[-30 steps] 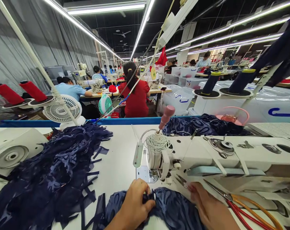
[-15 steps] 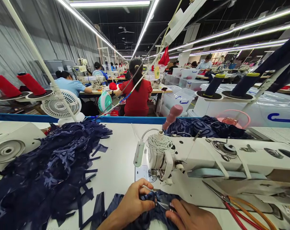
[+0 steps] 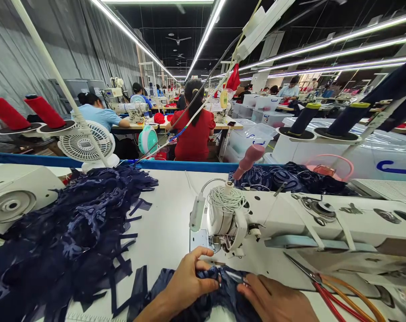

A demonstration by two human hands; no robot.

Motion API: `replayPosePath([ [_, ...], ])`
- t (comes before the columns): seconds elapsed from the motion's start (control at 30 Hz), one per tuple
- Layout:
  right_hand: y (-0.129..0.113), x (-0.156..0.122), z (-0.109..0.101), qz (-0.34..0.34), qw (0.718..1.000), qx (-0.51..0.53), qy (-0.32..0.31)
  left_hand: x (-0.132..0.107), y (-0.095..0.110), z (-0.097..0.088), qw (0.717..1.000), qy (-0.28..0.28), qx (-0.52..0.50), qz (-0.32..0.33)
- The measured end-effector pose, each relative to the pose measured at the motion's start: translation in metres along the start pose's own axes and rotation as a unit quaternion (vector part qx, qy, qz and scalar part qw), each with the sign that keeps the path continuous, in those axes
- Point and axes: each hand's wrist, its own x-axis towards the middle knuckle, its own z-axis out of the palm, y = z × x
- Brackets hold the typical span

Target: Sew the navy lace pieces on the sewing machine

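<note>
My left hand [image 3: 192, 279] is closed on a gathered edge of navy fabric [image 3: 183, 308], thumb and fingers pinching it just in front of the sewing machine [image 3: 228, 219]. From the right, my right hand [image 3: 270, 297] grips small metal thread snips [image 3: 234, 276], whose handles are mostly hidden in its fingers. Their silver blades point left, lying against the fabric close to my left fingertips. Part of the fabric hangs toward the table's front edge, below both hands.
A large pile of navy pieces with loose strips [image 3: 72, 241] covers the table's left side. Big scissors with orange and red handles [image 3: 344, 290] lie at the right. Behind the machine sits more navy fabric [image 3: 270, 176]. Co-workers sit farther off, one in a red top [image 3: 192, 138].
The snips' blades have shifted slightly up and to the right, along with my right hand. My left hand keeps its pinch on the fabric. The whole view has shifted slightly.
</note>
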Motion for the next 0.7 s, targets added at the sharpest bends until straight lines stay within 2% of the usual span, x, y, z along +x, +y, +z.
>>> replayPosePath([
  [0.07,0.013,-0.005,0.005,0.045,0.997,-0.063,0.023,0.000,-0.002,-0.001,0.999,0.001,0.040,0.015],
  [0.13,0.027,-0.009,0.013,0.073,0.989,-0.131,0.005,0.000,-0.006,-0.001,0.989,0.021,0.136,0.050],
  [0.2,0.038,-0.011,0.020,0.095,0.978,-0.181,-0.028,0.000,-0.012,-0.002,0.955,0.066,0.271,0.100],
  [0.27,0.040,-0.011,0.024,0.112,0.974,-0.191,-0.049,-0.001,-0.017,-0.002,0.893,0.121,0.399,0.170],
  [0.33,0.031,-0.007,0.024,0.120,0.981,-0.151,-0.009,-0.003,-0.020,0.000,0.805,0.176,0.504,0.260],
  [0.4,0.013,-0.001,0.024,0.109,0.992,-0.036,0.056,-0.005,-0.022,0.004,0.710,0.201,0.578,0.348],
  [0.43,0.003,0.002,0.024,0.098,0.992,0.045,0.070,-0.006,-0.025,0.007,0.671,0.202,0.599,0.387],
  [0.5,-0.016,0.010,0.027,0.087,0.973,0.211,0.025,-0.006,-0.035,0.013,0.613,0.195,0.606,0.469],
  [0.57,-0.027,0.019,0.031,0.118,0.937,0.321,-0.072,-0.006,-0.051,0.017,0.557,0.211,0.587,0.549],
  [0.63,-0.027,0.027,0.034,0.169,0.907,0.359,-0.139,-0.007,-0.068,0.017,0.503,0.239,0.587,0.587],
  [0.7,-0.021,0.033,0.034,0.200,0.895,0.366,-0.160,-0.009,-0.078,0.015,0.487,0.245,0.605,0.580],
])
